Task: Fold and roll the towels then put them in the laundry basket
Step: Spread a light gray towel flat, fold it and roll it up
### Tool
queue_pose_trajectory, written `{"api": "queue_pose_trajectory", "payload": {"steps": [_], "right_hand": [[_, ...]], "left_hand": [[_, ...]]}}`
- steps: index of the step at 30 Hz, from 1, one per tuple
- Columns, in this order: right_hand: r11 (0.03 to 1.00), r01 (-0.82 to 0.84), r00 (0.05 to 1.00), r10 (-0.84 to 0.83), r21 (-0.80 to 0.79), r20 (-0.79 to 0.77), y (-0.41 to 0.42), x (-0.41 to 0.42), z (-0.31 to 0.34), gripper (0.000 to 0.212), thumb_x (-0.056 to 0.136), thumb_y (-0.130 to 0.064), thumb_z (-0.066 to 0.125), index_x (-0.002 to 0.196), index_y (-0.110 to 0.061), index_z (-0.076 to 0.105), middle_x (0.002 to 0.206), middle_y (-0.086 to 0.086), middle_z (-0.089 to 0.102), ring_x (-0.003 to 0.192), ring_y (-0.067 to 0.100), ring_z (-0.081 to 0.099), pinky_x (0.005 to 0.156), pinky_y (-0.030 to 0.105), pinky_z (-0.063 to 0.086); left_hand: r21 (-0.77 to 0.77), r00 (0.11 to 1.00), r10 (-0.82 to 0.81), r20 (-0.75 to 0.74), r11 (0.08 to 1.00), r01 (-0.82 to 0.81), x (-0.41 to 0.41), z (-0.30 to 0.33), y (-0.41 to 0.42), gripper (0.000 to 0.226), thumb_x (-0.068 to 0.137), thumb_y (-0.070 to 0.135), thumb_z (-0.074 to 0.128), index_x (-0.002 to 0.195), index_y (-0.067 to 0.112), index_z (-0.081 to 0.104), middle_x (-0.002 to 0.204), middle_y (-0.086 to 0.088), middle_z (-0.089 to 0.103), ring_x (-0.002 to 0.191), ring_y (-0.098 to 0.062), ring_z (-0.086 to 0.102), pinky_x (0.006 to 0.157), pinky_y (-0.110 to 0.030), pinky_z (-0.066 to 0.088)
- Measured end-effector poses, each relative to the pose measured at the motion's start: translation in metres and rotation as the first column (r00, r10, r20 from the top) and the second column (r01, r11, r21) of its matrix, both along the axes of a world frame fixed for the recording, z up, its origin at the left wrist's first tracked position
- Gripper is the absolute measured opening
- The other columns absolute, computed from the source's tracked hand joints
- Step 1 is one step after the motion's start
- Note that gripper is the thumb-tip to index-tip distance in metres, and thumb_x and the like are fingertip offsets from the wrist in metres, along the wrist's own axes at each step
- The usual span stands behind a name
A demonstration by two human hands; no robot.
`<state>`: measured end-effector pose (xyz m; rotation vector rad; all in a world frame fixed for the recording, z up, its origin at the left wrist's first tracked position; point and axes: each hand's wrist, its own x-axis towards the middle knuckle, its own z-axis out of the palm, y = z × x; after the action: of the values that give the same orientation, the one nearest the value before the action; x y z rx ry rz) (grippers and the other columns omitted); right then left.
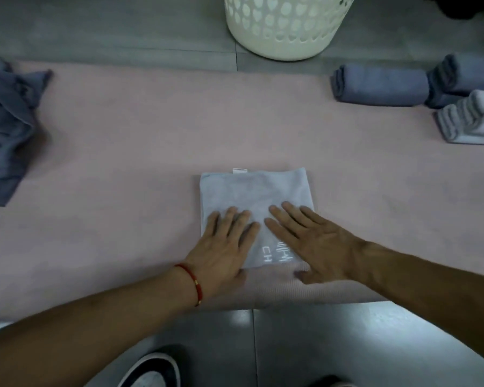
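Now pale blue folded towel (white lettering) under flat hands.

A folded pale blue towel is pressed flat on the pink mat by the left hand and right hand. Rolled towels are seen right, the white basket beyond.

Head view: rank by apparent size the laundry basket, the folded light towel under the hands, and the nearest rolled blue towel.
1. Laundry basket, although cropped.
2. Folded light towel.
3. Rolled blue towel.
The basket sits farther away, so its lead is safe.
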<state>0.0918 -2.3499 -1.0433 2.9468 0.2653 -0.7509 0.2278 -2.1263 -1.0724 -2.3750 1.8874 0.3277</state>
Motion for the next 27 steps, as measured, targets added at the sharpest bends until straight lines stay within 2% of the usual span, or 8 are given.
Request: {"api": "queue_pose_trajectory", "payload": {"steps": [5,8,10,13,18,22,24,27], "right_hand": [[0.993,0.116,0.991,-0.114,-0.013,0.068,0.007,-0.009,-0.008,0.123,0.074,-0.049,0.076,0.162,-0.014,-0.003,0.168,0.013,-0.009,0.155,0.033,-0.002,0.123,0.052,0.019],[0.982,0.184,0.966,-0.188,0.042,0.177,0.019,-0.01,-0.012,0.101,0.072,-0.023,0.077,0.158,-0.007,0.027,0.165,0.018,0.023,0.151,0.037,0.026,0.115,0.053,0.037],[0.974,0.181,0.928,-0.216,0.138,0.303,0.018,-0.011,-0.006,0.074,0.067,-0.015,0.076,0.137,-0.004,0.057,0.143,0.017,0.056,0.128,0.036,0.058,0.098,0.048,0.055],[0.959,0.186,0.905,-0.253,0.215,0.344,0.012,-0.012,0.013,0.04,0.079,-0.027,0.059,0.117,-0.016,0.065,0.103,0.0,0.072,0.084,0.021,0.071,0.07,0.034,0.06],[0.835,0.356,0.909,-0.414,0.42,0.051,0.016,-0.022,0.029,0.052,0.081,-0.049,0.036,0.112,-0.028,0.07,0.083,-0.008,0.073,0.068,0.012,0.065,0.068,0.023,0.05],[0.485,0.614,0.724,-0.66,0.623,-0.2,0.011,-0.029,0.026,0.025,0.091,-0.038,0.055,0.096,-0.023,0.074,0.08,-0.001,0.072,0.069,0.014,0.066,0.065,0.034,0.054],[0.379,0.627,0.612,-0.78,0.681,-0.13,0.009,-0.025,0.02,0.015,0.096,-0.03,0.058,0.086,-0.032,0.07,0.078,-0.005,0.07,0.07,0.015,0.066,0.062,0.03,0.052],[0.315,0.662,0.443,-0.896,0.681,-0.016,0.007,-0.01,0.014,0.014,0.098,-0.038,0.056,0.1,-0.028,0.066,0.088,-0.007,0.07,0.076,0.008,0.066,0.062,0.023,0.052]], "left_hand": [[0.141,0.994,0.07,0.089,0.987,-0.082,-0.018,0.022,-0.017,0.098,0.085,0.017,0.066,0.157,0.003,0.001,0.162,-0.026,0.001,0.147,-0.052,0.006,0.109,-0.073,0.015],[0.052,0.996,0.078,0.05,0.995,-0.081,-0.01,0.027,-0.014,0.083,0.071,0.004,0.072,0.146,0.003,0.036,0.153,-0.023,0.031,0.14,-0.047,0.03,0.105,-0.064,0.035],[-0.032,0.998,0.05,-0.026,0.998,-0.051,0.007,0.024,-0.003,0.066,0.06,-0.002,0.074,0.124,0.007,0.059,0.131,-0.014,0.057,0.121,-0.038,0.055,0.091,-0.05,0.053],[-0.069,0.973,0.079,-0.216,0.993,-0.096,0.031,0.033,0.014,0.043,0.077,0.007,0.06,0.119,0.014,0.061,0.115,-0.004,0.066,0.103,-0.026,0.064,0.077,-0.039,0.057],[0.135,0.869,0.091,-0.486,0.99,-0.028,0.058,0.064,0.026,0.018,0.089,0.02,0.059,0.105,0.029,0.063,0.075,0.016,0.055,0.068,-0.001,0.051,0.063,-0.015,0.038],[0.134,0.648,0.278,-0.71,0.955,-0.263,0.072,0.056,0.038,0.002,0.08,0.033,0.059,0.08,0.036,0.06,0.071,0.013,0.061,0.065,-0.003,0.057,0.06,-0.017,0.042],[0.091,0.49,0.361,-0.793,0.866,-0.491,0.076,0.045,0.041,0.022,0.074,0.045,0.058,0.087,0.029,0.065,0.08,0.01,0.066,0.074,-0.01,0.062,0.068,-0.025,0.049],[0.099,0.339,0.465,-0.818,0.695,-0.713,0.076,0.027,0.038,0.022,0.087,0.046,0.065,0.092,0.025,0.064,0.086,0.004,0.069,0.079,-0.015,0.065,0.074,-0.037,0.053]]}}
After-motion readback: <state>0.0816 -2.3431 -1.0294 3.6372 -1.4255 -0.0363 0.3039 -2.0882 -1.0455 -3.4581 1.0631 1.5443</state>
